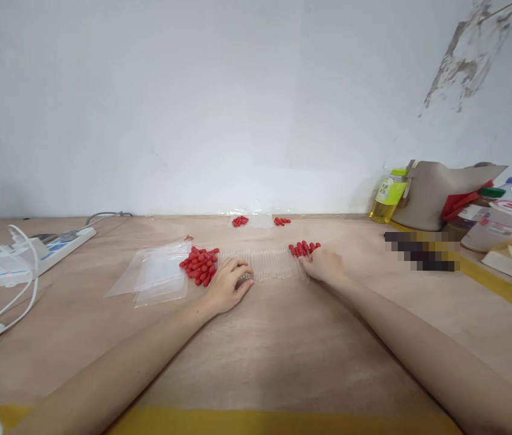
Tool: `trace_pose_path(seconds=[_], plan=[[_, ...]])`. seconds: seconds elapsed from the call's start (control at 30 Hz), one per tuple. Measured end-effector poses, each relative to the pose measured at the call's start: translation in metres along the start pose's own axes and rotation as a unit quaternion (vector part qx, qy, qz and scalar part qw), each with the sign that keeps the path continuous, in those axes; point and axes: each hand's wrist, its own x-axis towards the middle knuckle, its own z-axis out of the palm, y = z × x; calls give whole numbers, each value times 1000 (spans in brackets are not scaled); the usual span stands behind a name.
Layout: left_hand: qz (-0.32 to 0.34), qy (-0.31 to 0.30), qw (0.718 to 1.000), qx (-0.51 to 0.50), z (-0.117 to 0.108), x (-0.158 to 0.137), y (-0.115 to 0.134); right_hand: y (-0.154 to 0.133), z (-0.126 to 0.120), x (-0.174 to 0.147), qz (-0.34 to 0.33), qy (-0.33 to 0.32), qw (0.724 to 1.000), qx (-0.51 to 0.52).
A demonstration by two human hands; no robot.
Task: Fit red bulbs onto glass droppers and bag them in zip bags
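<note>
In the head view, a row of clear tubes is laid side by side across the centre of the frame, on the wooden surface. The left end of the row is partly covered by the left hand, whose fingers are spread and loosely curved. The right hand is held at the row's right end, its fingers bent against the tubes beside a cluster of red caps; whether a tube is gripped cannot be told. A larger pile of red caps is seen just left of the left hand, with flat clear plastic bags spread farther left. At right, a yellow bottle is placed by the wall.
</note>
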Motion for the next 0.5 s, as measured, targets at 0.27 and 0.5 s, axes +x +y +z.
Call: trace_pose_path(seconds=[0.27, 0.5], plan=[[-2, 6, 1000, -6, -1, 0, 1, -14, 6, -12, -95, 95, 991, 27], [-16, 7, 1000, 15, -3, 1, 4, -22, 11, -13, -87, 62, 994, -22]])
